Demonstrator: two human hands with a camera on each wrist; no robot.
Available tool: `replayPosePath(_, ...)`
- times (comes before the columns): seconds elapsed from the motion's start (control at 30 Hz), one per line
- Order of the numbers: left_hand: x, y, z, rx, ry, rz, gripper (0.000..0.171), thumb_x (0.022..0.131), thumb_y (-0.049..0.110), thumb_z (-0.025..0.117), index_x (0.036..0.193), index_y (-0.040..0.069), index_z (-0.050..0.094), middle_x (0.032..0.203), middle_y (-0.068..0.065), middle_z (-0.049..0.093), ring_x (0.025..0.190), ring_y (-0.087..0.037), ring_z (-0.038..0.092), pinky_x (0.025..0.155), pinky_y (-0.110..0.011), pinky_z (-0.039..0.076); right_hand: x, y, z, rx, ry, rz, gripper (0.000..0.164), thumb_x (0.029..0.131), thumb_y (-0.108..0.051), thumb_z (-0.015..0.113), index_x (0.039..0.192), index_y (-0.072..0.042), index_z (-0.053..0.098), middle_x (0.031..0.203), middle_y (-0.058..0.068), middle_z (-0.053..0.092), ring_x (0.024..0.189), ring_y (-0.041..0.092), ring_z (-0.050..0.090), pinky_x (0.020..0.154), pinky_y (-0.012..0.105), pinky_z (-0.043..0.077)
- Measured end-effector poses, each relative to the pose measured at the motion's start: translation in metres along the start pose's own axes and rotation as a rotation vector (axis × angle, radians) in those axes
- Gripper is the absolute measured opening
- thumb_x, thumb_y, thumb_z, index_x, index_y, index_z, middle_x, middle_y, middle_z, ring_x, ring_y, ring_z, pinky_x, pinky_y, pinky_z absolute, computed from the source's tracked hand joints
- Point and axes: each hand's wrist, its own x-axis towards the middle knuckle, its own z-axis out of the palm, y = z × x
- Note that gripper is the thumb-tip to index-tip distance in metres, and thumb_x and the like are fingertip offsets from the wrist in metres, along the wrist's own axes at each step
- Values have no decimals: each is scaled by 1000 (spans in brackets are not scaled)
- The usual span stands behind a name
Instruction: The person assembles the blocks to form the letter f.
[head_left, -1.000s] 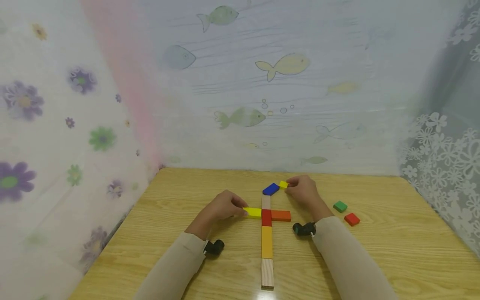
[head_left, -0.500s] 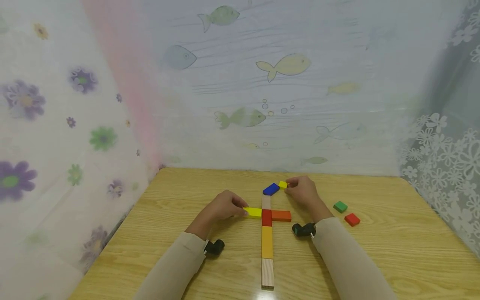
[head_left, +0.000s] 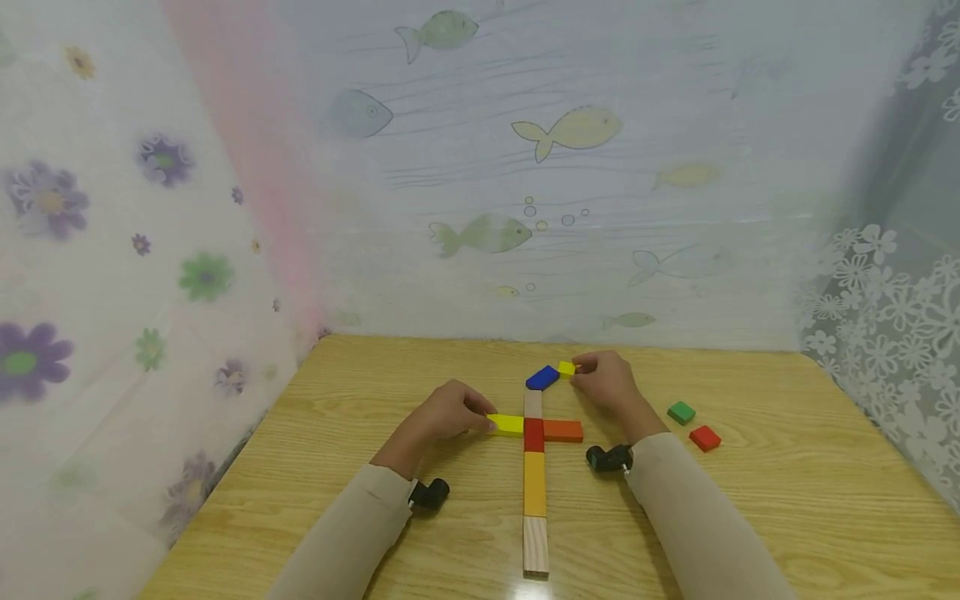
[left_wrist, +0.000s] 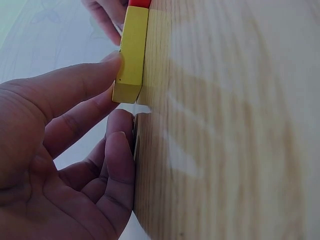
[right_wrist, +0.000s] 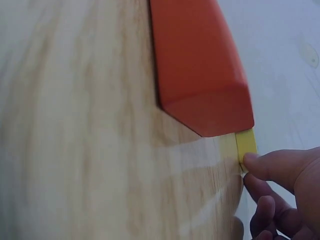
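My left hand pinches the outer end of a long yellow block between thumb and forefinger; the left wrist view has this block lying flat on the table. At the far side my right hand pinches a small yellow block, whose corner meets a slanted blue block. Between the hands, a red block joins the long yellow block and an orange block. A pale wooden block runs from the red one up to the blue one.
Below the red block, an amber block and a plain wooden block continue the line towards me. A green block and another red block lie right of my right forearm. A fish-patterned curtain hangs behind the table.
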Motion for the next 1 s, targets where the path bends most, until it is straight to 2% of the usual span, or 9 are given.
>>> replayPosePath(0.4,0,-3,4,-1,-4,-8,18,87,21,85,104,16,82,100,1,74,80,-18,62,69,-29,54,-2,3,-2,-13,-37,-16,43,95,-13,72,137,-5,67,117,16,74,114,36,66,101,51,53)
replayPosePath(0.73,-1,1,3,-1,4,-7,18,87,20,84,105,15,82,100,1,75,80,-18,62,69,-29,54,-2,2,-6,-25,-67,-8,45,95,-15,72,140,-8,65,119,15,74,115,34,66,99,48,54)
replayPosePath(1.0,-2,2,0,-5,1,-2,19,87,20,84,105,15,82,100,1,74,80,-18,61,69,-29,54,-7,3,-13,-26,-62,-55,46,96,-17,70,141,-8,64,119,15,73,113,35,66,89,43,56)
